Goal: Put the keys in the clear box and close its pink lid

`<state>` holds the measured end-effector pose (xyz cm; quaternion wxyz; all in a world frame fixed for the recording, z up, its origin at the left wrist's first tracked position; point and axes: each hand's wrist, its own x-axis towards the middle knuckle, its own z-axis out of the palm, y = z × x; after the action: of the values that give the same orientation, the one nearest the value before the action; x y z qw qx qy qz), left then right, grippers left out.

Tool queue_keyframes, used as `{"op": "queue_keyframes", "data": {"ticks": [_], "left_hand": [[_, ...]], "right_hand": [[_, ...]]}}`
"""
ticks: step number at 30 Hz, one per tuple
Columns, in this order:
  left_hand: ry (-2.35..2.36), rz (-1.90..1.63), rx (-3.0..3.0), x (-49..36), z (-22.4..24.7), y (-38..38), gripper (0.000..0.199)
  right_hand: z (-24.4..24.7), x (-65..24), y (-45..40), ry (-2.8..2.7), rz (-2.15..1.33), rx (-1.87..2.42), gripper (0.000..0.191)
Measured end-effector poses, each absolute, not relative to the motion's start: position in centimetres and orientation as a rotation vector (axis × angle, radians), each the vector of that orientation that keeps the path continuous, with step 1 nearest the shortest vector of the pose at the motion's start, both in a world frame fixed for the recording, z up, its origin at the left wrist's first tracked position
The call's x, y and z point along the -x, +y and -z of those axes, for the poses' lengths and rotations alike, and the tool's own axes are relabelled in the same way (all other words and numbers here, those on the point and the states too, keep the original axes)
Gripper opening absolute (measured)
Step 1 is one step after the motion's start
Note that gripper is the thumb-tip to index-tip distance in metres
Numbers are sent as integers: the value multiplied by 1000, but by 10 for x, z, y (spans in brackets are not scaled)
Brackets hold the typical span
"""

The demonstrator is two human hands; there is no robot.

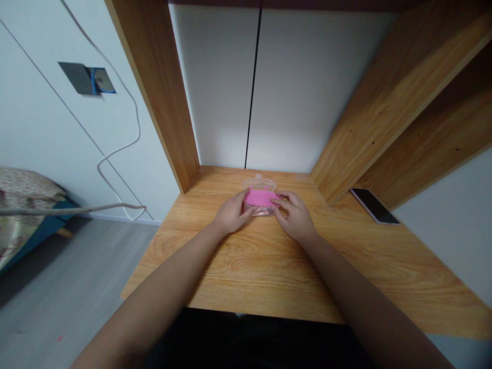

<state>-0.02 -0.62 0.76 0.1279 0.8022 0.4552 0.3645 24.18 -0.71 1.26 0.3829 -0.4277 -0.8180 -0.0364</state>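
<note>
A small clear plastic box [263,210] rests on the wooden desk, its see-through lid [259,182] tilted up at the back. A pink tray [261,198] lies level at the top of the box. At the tray's left end, my left hand [231,211] curls its fingers and thumb round the edge. Around the right end, my right hand [295,214] grips the tray between fingers and thumb. Small items show dimly through the clear front of the box; I cannot make out what they are.
A phone [374,206] lies at the right by the wooden upright. White panels stand behind the desk [246,266]. On the left, a white cable [137,123] hangs along the wall by a socket plate [86,78], above part of a bed [26,205].
</note>
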Motion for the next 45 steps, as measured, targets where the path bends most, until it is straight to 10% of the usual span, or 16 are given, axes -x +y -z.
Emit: {"op": "queue_keyframes", "data": {"ticks": [45], "left_hand": [[1258, -1129, -2368, 0, -8, -5, 51]], "right_hand": [[-12, -241, -8, -2096, -50, 1104, 42]]}}
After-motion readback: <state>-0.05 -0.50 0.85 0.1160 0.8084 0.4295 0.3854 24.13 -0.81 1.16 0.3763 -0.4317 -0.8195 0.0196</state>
